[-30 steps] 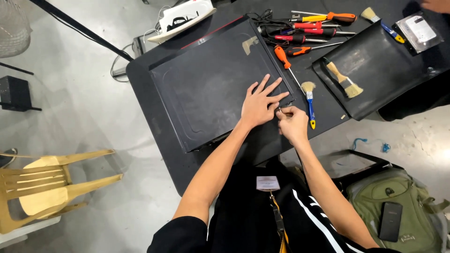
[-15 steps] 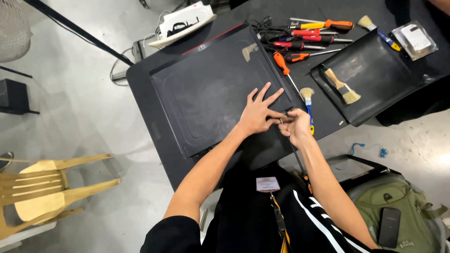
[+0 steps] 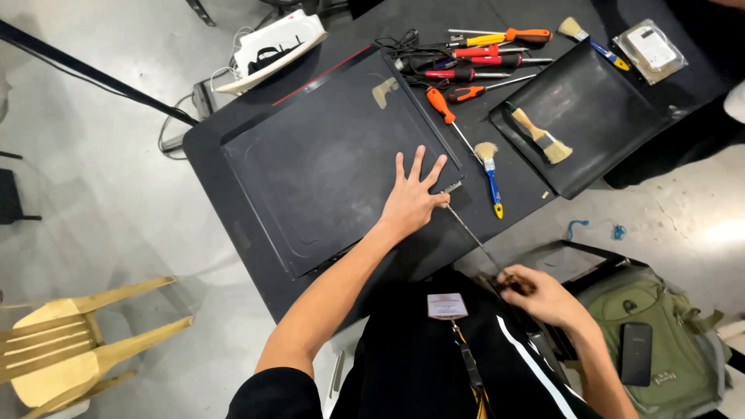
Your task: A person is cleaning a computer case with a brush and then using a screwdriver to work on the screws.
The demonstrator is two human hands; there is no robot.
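Your left hand [image 3: 411, 200] lies spread flat on the black panel [image 3: 326, 167] atop the table [image 3: 233, 147]; your right hand [image 3: 543, 295] grips a long screwdriver [image 3: 477, 242], its tip at the panel's near corner.

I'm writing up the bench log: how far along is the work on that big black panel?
Done: tools are laid out, and the large black panel lies flat on the table. In hand: the left hand presses on the panel near its right edge, while the right hand holds a long screwdriver whose tip reaches the edge by the left thumb. Left: the panel looks still seated; no loose screws are visible.
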